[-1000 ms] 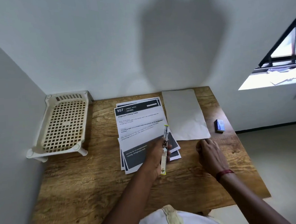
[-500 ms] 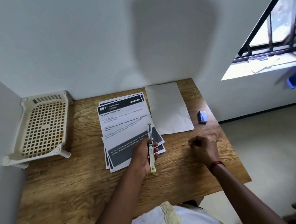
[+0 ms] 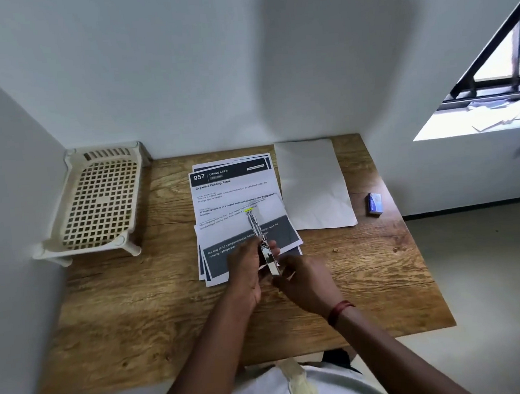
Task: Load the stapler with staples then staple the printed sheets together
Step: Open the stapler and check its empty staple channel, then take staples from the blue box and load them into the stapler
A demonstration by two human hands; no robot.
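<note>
The left hand's (image 3: pixel 248 270) fingers (image 3: pixel 275 248) curl round the stapler (image 3: pixel 257 231) and grip its near half, with the tips showing on its right side. The right hand's (image 3: pixel 306 282) fingers (image 3: pixel 288 264) are bent and meet the stapler's near end; whether they pinch it or only touch it cannot be told. The stapler is lifted just above the table (image 3: pixel 137 313), its bare metal showing. It points away, with its yellow far tip over the printed sheets (image 3: pixel 231 195). A red thread (image 3: pixel 340 310) circles the right wrist.

The sheets lie loosely fanned in the middle of the table, and their near edge is under the left hand. A blank sheet (image 3: pixel 313 184) lies just right of them. A small blue box (image 3: pixel 375 204) sits farther right, near the table's edge. A cream rack (image 3: pixel 99 202) stands at the far left corner against the wall.
</note>
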